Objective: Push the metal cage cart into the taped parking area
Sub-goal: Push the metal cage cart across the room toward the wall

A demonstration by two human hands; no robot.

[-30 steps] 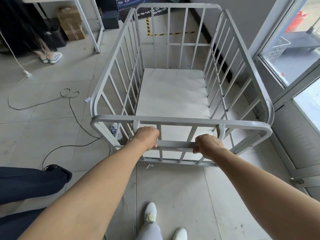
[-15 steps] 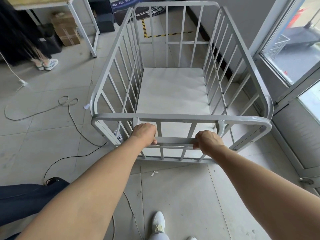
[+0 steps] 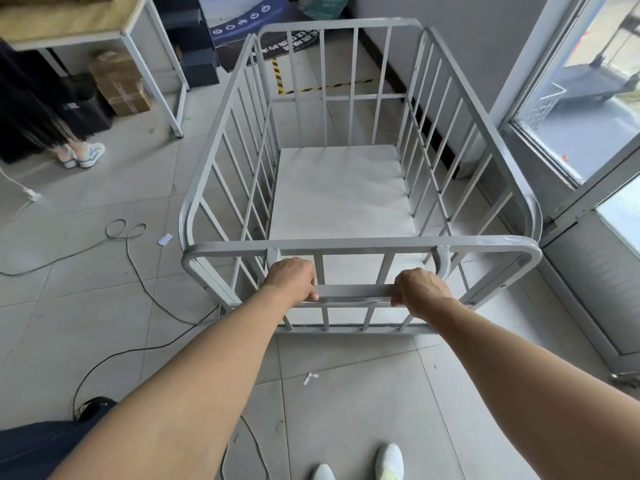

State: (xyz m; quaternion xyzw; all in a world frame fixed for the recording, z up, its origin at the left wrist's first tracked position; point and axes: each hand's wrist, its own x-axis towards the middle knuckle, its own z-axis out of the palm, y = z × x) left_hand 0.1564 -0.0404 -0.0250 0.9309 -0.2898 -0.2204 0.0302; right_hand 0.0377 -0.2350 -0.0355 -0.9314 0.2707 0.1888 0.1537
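Note:
A grey metal cage cart (image 3: pixel 360 242) with barred sides and a white floor panel stands in front of me on the tiled floor. My left hand (image 3: pixel 292 277) and my right hand (image 3: pixel 420 291) both grip the flat horizontal handle bar (image 3: pixel 355 292) on its near side, arms stretched out. Beyond the cart's far end, yellow-and-black striped tape (image 3: pixel 322 87) marks a corner on the floor beside the wall; most of the taped area is hidden behind the cart's bars.
A window and door frame (image 3: pixel 568 188) run close along the cart's right side. On the left are cables (image 3: pixel 138 265) on the floor, a white table (image 3: pixel 138 46) with cardboard boxes (image 3: pixel 119 84) under it, and a person's legs (image 3: pixel 79 154). Dark boxes (image 3: pixel 197 46) stand at the back.
The cart has rolled forward toward the striped tape, and I have stepped after it. Both hands keep the same grip on the handle bar.

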